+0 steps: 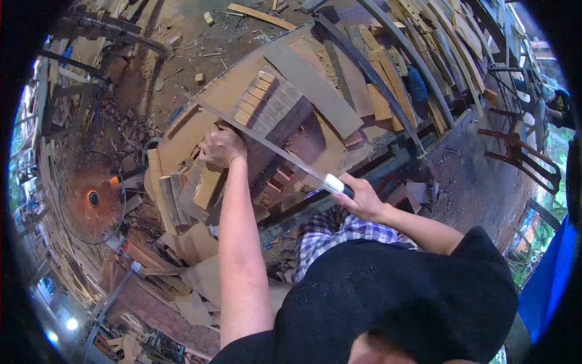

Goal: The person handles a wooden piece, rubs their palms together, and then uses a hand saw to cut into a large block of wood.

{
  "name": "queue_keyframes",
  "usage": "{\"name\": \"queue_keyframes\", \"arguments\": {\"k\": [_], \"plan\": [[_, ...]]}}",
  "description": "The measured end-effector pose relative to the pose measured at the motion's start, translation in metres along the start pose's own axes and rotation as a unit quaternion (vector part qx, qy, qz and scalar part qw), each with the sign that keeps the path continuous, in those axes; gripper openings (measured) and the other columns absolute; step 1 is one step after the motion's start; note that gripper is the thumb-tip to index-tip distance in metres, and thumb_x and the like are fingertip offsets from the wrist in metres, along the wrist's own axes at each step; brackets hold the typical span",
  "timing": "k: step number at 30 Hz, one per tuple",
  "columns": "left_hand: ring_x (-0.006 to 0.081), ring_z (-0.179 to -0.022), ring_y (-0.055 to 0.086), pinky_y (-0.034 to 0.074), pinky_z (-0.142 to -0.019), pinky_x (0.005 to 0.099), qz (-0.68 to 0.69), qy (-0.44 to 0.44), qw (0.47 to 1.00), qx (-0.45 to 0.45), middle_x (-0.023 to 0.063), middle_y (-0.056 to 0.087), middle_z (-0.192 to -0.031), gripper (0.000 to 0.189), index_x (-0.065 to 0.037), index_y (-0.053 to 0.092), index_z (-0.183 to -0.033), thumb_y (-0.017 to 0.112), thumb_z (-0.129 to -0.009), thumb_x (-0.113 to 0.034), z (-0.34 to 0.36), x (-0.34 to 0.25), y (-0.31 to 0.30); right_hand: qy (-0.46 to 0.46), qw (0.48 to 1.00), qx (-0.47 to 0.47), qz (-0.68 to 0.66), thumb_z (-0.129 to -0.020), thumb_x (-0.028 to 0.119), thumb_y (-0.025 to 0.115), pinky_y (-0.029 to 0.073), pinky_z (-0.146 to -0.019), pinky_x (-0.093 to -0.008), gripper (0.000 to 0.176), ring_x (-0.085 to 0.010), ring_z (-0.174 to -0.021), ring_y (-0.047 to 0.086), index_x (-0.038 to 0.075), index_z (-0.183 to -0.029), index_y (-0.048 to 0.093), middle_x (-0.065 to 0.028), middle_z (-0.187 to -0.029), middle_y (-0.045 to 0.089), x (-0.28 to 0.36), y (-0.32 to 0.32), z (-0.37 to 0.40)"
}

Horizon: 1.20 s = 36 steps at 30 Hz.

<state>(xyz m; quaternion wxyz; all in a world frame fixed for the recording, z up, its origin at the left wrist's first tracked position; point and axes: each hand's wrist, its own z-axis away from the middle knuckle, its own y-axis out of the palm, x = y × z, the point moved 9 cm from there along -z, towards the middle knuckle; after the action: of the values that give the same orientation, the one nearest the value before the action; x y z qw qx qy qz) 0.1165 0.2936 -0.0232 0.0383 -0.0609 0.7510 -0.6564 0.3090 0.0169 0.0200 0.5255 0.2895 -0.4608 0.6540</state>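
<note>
Two bare hands work at a cluttered tabletop (pixel 236 77), with a long saw (pixel 273 146) slanting between them. The right hand (pixel 364 200) has its fingers closed around the saw's white-and-black handle (pixel 333 182), so the handle sits inside the grip while the blade runs away from the fingers, past the left hand and out to the far left. The left hand (pixel 223 145) is just beside the blade, on its near side, with bent fingers (pixel 210 144) down among the wood; whether they grip a piece or only press on it, I cannot tell. Beyond the blade, a row of wooden blocks (pixel 262 103) with pale ends lies close against it, and more blocks (pixel 206 187) lie below the left hand, nearer the body. A wide flat board (pixel 315 91) rests past the row, to its right. Well apart, on the left, stands a round fan (pixel 93 198).
</note>
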Motion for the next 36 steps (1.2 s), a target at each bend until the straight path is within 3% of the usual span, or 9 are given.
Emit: {"name": "queue_keyframes", "arguments": {"k": [4,11,13,17,19,23,29,31,36], "plan": [[0.0267,-0.086,0.061,0.037,-0.077,0.0441,0.029,0.013,0.999,-0.02,0.0046,0.069,-0.085,0.023,-0.015,0.071,-0.082,0.056,-0.084,-0.032,-0.006,0.009,0.027,0.063,0.997,-0.006,0.033,-0.089,0.048,0.055,0.049,-0.071,-0.0467,0.046,-0.0411,-0.079,0.064,0.003,-0.099,0.058,-0.0226,-0.082,0.064,0.019,0.027,-0.076],[0.0273,-0.085,0.061,0.036,-0.077,0.0414,0.015,-0.03,0.999,0.032,0.0054,0.069,-0.084,0.024,-0.013,0.071,-0.08,0.057,-0.084,-0.031,-0.007,0.035,0.084,-0.032,0.998,-0.045,-0.022,-0.088,0.048,0.057,0.049,-0.07,-0.0464,0.045,-0.0385,-0.078,0.065,0.004,-0.1,0.059,-0.021,-0.081,0.065,0.002,-0.015,0.006],[0.0282,-0.083,0.063,0.039,-0.075,0.0402,-0.102,0.074,0.978,-0.165,0.0091,0.069,-0.08,0.026,-0.009,0.07,-0.073,0.057,-0.083,-0.03,-0.013,0.048,0.157,0.04,0.999,-0.018,-0.011,-0.088,0.046,0.057,0.049,-0.071,-0.0466,0.044,-0.0376,-0.078,0.065,0.005,-0.102,0.06,-0.0206,-0.082,0.066,-0.014,-0.005,0.012],[0.0291,-0.077,0.065,0.043,-0.069,0.0408,-0.101,0.062,0.986,-0.121,0.0136,0.068,-0.074,0.029,-0.007,0.069,-0.067,0.056,-0.083,-0.027,-0.014,0.014,0.035,0.03,0.998,-0.042,0.04,-0.087,0.051,0.056,0.048,-0.069,-0.0473,0.047,-0.0423,-0.078,0.063,0.005,-0.092,0.057,-0.0223,-0.083,0.064,0.003,0.008,-0.053],[0.0301,-0.07,0.067,0.045,-0.062,0.0432,0.039,0.021,0.999,-0.02,0.0152,0.068,-0.07,0.031,-0.006,0.07,-0.066,0.055,-0.083,-0.026,-0.015,0.013,0.023,0.022,0.998,-0.015,0.052,-0.087,0.051,0.056,0.049,-0.069,-0.0455,0.047,-0.0418,-0.078,0.063,0.004,-0.094,0.058,-0.0217,-0.084,0.065,-0.005,-0.002,-0.046],[0.0318,-0.064,0.067,0.045,-0.057,0.0443,0.029,0.027,0.998,-0.048,0.0163,0.067,-0.069,0.031,-0.006,0.071,-0.068,0.054,-0.084,-0.028,-0.017,0.007,0.011,0.011,0.999,-0.023,-0.037,-0.088,0.049,0.057,0.051,-0.069,-0.0427,0.049,-0.0394,-0.078,0.064,0.003,-0.102,0.061,-0.0215,-0.081,0.065,-0.01,-0.018,0.011],[0.0346,-0.07,0.066,0.046,-0.064,0.0483,0.031,-0.009,0.999,0.01,0.0184,0.068,-0.072,0.032,-0.008,0.073,-0.076,0.052,-0.085,-0.031,-0.026,0.022,0.03,0.018,0.998,-0.053,-0.001,-0.088,0.044,0.06,0.049,-0.063,-0.0422,0.044,-0.0341,-0.071,0.066,0.001,-0.093,0.061,-0.0219,-0.078,0.064,0.009,-0.005,-0.028],[0.0335,-0.083,0.065,0.044,-0.076,0.05,-0.027,0.1,0.993,-0.058,0.0165,0.069,-0.086,0.03,-0.01,0.072,-0.094,0.051,-0.086,-0.031,-0.016,0.01,0.026,0.007,0.999,-0.048,-0.014,-0.088,0.042,0.06,0.049,-0.062,-0.041,0.042,-0.0312,-0.069,0.066,0.001,-0.093,0.062,-0.0205,-0.077,0.064,0.008,-0.017,-0.014],[0.0305,-0.104,0.057,0.035,-0.093,0.0481,0.054,0.043,0.998,0.002,0.0071,0.066,-0.107,0.032,-0.019,0.065,-0.112,0.046,-0.088,-0.029,0.002,0.004,-0.009,-0.108,0.984,-0.084,-0.11,-0.09,0.041,0.058,0.047,-0.061,-0.0343,0.041,-0.0233,-0.066,0.063,0.0,-0.091,0.062,-0.0122,-0.073,0.062,0.045,-0.055,0.029]]}}
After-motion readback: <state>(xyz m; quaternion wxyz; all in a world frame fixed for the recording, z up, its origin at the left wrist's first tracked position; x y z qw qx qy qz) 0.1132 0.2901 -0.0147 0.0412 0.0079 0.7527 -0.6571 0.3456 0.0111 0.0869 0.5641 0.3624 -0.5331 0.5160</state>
